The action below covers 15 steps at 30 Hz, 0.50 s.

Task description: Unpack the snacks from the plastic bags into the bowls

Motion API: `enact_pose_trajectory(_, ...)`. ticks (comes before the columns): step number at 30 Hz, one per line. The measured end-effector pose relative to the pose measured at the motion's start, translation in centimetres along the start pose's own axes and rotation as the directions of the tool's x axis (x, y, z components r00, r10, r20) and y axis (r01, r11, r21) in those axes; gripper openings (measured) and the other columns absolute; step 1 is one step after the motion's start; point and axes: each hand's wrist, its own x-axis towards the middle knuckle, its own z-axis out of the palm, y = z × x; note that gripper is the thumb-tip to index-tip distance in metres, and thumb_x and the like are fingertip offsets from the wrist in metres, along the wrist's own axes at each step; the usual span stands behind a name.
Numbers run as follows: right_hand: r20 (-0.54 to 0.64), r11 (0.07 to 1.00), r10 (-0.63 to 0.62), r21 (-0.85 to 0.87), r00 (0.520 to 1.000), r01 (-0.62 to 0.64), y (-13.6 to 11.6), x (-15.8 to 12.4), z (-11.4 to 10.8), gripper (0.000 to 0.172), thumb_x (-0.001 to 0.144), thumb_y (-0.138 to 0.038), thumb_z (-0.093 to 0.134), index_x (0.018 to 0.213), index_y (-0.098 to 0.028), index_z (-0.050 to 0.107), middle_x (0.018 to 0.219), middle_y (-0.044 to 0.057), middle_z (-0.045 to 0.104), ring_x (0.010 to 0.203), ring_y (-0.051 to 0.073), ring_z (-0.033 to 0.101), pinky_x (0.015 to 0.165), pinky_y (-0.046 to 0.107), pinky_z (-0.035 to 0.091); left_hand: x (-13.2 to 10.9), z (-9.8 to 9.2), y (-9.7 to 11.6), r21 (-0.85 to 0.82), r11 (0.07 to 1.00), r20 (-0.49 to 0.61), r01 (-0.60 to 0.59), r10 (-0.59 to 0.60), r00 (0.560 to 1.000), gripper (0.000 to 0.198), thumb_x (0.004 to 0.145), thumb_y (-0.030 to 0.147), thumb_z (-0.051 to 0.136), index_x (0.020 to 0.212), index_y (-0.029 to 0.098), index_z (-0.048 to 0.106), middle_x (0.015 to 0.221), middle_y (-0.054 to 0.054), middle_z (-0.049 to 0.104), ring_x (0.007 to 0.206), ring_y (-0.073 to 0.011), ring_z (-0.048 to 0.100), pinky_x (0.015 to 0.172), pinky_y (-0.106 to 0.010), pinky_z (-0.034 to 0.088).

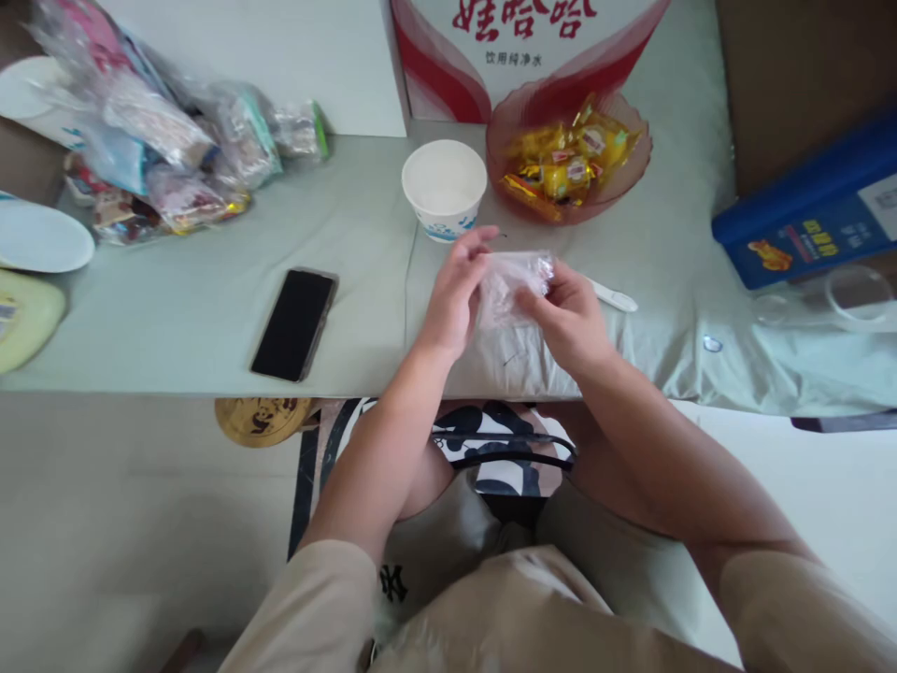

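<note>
A crinkled clear plastic bag (505,285) is held between my two hands, over the front part of the cloth-covered table. My right hand (576,313) pinches its right side, thumb in front. My left hand (455,288) is at the left edge with its fingers curled behind the plastic; what those fingertips grip is partly hidden. Just beyond my left hand stands a white paper cup (444,182) with blue print, its inside showing white. To its right, a pink translucent bowl (501,154) holds several yellow-wrapped packets (571,168). Behind my right hand lies a white plastic spoon (615,296).
A black phone (294,324) lies to the left. Bagged items (175,150) are heaped at the back left. A white-and-red carton (519,65) stands behind the bowl. At right are a blue box (805,215) and a clear plastic cup (859,297) on its side.
</note>
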Motion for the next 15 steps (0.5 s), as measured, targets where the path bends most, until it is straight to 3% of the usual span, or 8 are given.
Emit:
enact_pose_trajectory(4,-0.071,0.939,-0.145,-0.323,0.987,0.114,-2.9,4.3,1.8,0.024,0.086,-0.035,0.072,0.08,-0.025,0.051,0.084,0.002,0.057,0.096,0.024,0.06,0.081,0.037,0.051,1.5,-1.8,0.5,-0.123,0.989,-0.346,-0.076,0.029,0.938,0.027,0.097,0.045,0.059,0.083,0.022,0.055,0.075,0.001,0.056,0.066,-0.0099,0.057,0.058,-0.022,0.041)
enact_pose_trajectory(6,-0.047,0.838,-0.236,-0.516,0.971,0.178,-5.0,7.7,3.3,0.028,0.085,-0.02,0.07,0.075,-0.024,0.044,0.082,0.003,0.054,0.099,0.025,0.059,0.088,0.039,0.05,2.0,-2.8,1.2,-0.175,0.981,-0.429,-0.079,-0.004,0.903,0.031,0.099,0.041,0.055,0.077,0.022,0.046,0.068,0.004,0.047,0.057,-0.0079,0.048,0.054,-0.022,0.037)
enact_pose_trajectory(8,0.079,0.687,-0.27,-0.682,0.96,0.25,-6.6,11.4,4.9,0.036,0.082,-0.01,0.068,0.071,-0.024,0.037,0.08,0.003,0.054,0.096,0.023,0.059,0.096,0.041,0.048,2.1,-3.4,2.1,-0.244,0.965,-0.472,-0.093,-0.035,0.881,0.03,0.1,0.036,0.05,0.075,0.022,0.04,0.066,0.005,0.041,0.052,-0.0072,0.041,0.053,-0.022,0.035)
enact_pose_trajectory(11,0.289,0.465,-0.034,-0.843,0.957,0.271,-6.1,16.5,7.0,0.045,0.075,0.001,0.073,0.062,-0.024,0.038,0.072,0.003,0.053,0.109,0.027,0.061,0.11,0.045,0.041,1.8,-3.6,3.6,-0.342,0.933,-0.496,-0.11,-0.079,0.865,0.028,0.099,0.028,0.046,0.073,0.022,0.036,0.064,0.005,0.034,0.051,-0.0069,0.036,0.052,-0.022,0.032)
enact_pose_trajectory(13,0.305,0.42,0.122,-0.878,0.945,0.229,-3.9,19.1,8.2,0.053,0.068,0.007,0.076,0.051,-0.023,0.035,0.06,0.0,0.046,0.11,0.029,0.064,0.113,0.048,0.04,1.7,-3.6,4.4,-0.378,0.922,-0.478,-0.086,-0.115,0.871,0.03,0.099,0.026,0.047,0.072,0.022,0.034,0.063,0.005,0.032,0.051,-0.0068,0.033,0.052,-0.022,0.03)
enact_pose_trajectory(15,0.321,0.413,0.233,-0.887,0.918,0.205,-1.2,21.0,8.9,0.055,0.072,0.001,0.079,0.045,-0.022,0.037,0.052,-0.002,0.041,0.101,0.027,0.069,0.11,0.051,0.044,1.8,-3.7,5.0,-0.401,0.915,-0.454,-0.057,-0.144,0.879,0.031,0.099,0.026,0.049,0.072,0.022,0.033,0.064,0.005,0.031,0.052,-0.0067,0.032,0.052,-0.023,0.028)
